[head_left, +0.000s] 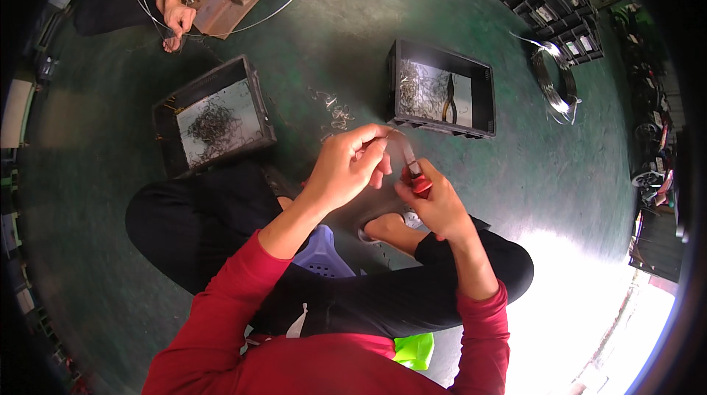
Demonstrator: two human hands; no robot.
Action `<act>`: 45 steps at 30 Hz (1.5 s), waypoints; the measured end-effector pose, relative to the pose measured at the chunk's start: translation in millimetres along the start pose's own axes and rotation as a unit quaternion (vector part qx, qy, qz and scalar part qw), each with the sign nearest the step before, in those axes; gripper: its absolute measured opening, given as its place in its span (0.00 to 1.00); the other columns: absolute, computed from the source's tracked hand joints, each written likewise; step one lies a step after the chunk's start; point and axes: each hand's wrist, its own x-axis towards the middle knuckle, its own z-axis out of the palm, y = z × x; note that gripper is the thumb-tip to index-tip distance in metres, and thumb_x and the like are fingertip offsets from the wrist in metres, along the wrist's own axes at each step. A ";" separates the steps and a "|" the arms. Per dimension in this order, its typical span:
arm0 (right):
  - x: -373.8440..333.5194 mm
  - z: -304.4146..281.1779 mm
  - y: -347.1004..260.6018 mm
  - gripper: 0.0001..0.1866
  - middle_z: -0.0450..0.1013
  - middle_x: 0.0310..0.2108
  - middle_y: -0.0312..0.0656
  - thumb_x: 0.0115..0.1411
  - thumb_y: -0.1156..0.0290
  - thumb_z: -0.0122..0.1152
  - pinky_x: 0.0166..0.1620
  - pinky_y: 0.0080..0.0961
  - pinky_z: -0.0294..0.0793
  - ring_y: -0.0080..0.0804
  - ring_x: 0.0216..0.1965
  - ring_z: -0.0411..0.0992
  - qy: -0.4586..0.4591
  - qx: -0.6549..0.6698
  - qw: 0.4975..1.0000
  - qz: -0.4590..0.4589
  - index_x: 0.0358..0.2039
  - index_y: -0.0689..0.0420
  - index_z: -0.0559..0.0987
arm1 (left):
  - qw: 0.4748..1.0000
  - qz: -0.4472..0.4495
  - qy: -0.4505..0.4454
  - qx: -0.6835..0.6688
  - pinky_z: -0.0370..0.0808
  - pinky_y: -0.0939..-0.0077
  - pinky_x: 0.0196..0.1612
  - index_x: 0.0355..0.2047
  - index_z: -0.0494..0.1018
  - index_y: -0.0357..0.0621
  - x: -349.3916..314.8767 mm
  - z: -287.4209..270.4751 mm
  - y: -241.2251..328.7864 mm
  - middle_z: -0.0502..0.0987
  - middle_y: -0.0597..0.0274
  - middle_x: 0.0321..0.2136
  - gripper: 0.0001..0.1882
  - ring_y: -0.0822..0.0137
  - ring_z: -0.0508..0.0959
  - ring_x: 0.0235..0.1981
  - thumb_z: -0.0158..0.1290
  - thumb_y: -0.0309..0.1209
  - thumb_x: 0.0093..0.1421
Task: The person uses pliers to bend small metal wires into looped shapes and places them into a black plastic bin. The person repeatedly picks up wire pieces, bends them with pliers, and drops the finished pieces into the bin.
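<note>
Your red top (317,365) lies nearest, below the red-handled tool (420,184); your right hand (442,200) is wrapped around that tool's grip, and your left hand (353,163) pinches thumb to fingers by its silver end (407,153), on what is too blurred to tell. With fingertips so close, a slip of the tool could nip them. Left of the tool, with your left hand in the way, sits one black bin (256,93); ahead sits another bin (482,97), holding pliers (450,97). A wire coil (543,80) lies farther right, bent wires (338,117) ahead-left.
</note>
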 end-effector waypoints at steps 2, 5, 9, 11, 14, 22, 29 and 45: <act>-2.0 -11.3 -2.3 0.15 0.73 0.29 0.40 0.59 0.66 0.63 0.32 0.25 0.70 0.24 0.27 0.69 -0.028 0.010 0.999 0.037 0.41 0.62 0.72 | 1.000 -0.017 0.005 0.021 0.70 0.85 0.23 0.44 0.75 0.37 6.5 -2.8 -5.0 0.78 0.62 0.25 0.12 0.77 0.76 0.22 0.45 0.28 0.67; -3.4 -19.8 0.0 0.18 0.74 0.32 0.42 0.58 0.66 0.63 0.35 0.25 0.71 0.24 0.29 0.70 -0.003 -0.005 1.000 0.020 0.45 0.62 0.72 | 0.995 -0.053 -0.009 -0.089 0.77 0.79 0.34 0.45 0.74 0.35 15.4 -10.4 -10.6 0.80 0.57 0.34 0.12 0.67 0.81 0.35 0.50 0.31 0.65; -4.5 -26.7 8.0 0.19 0.74 0.34 0.42 0.59 0.66 0.63 0.38 0.25 0.71 0.25 0.35 0.71 -0.010 0.011 0.999 0.031 0.46 0.64 0.72 | 0.979 -0.100 -0.015 -0.177 0.80 0.72 0.39 0.45 0.74 0.35 20.3 -16.6 -13.5 0.79 0.53 0.39 0.14 0.60 0.82 0.39 0.51 0.34 0.65; -6.5 -28.6 10.2 0.20 0.74 0.34 0.43 0.58 0.66 0.63 0.39 0.25 0.71 0.26 0.35 0.71 -0.018 0.017 0.999 0.044 0.46 0.64 0.72 | 0.968 -0.127 -0.017 -0.214 0.78 0.68 0.41 0.44 0.73 0.33 22.6 -12.6 -14.2 0.78 0.49 0.39 0.17 0.56 0.81 0.40 0.51 0.37 0.65; -7.3 -25.0 11.3 0.21 0.74 0.34 0.44 0.58 0.66 0.64 0.39 0.26 0.71 0.28 0.35 0.72 -0.010 0.028 0.999 0.043 0.47 0.64 0.71 | 0.960 -0.134 -0.036 -0.244 0.80 0.69 0.38 0.44 0.74 0.34 24.8 -5.7 -13.9 0.79 0.50 0.39 0.15 0.59 0.82 0.37 0.53 0.34 0.64; -5.7 -26.1 23.5 0.24 0.75 0.41 0.52 0.55 0.67 0.64 0.47 0.36 0.71 0.47 0.45 0.74 0.064 -0.089 0.994 0.027 0.49 0.64 0.70 | 0.985 -0.120 -0.003 -0.126 0.81 0.68 0.39 0.42 0.76 0.34 29.5 -3.7 -13.2 0.79 0.50 0.37 0.13 0.58 0.82 0.37 0.55 0.32 0.62; -6.2 -36.9 29.5 0.25 0.76 0.36 0.50 0.55 0.68 0.64 0.43 0.32 0.72 0.42 0.39 0.75 0.133 -0.061 0.988 0.038 0.51 0.62 0.69 | 0.976 -0.161 0.029 -0.145 0.80 0.65 0.42 0.45 0.74 0.33 36.1 -4.5 -15.6 0.79 0.50 0.39 0.16 0.57 0.82 0.38 0.55 0.32 0.61; -12.6 -62.9 16.4 0.19 0.73 0.31 0.46 0.55 0.75 0.64 0.38 0.29 0.72 0.35 0.31 0.72 0.224 0.028 0.972 0.059 0.47 0.60 0.71 | 0.977 0.096 0.132 0.136 0.77 0.76 0.42 0.48 0.75 0.39 210.5 64.0 -110.2 0.79 0.56 0.44 0.18 0.66 0.80 0.43 0.56 0.36 0.61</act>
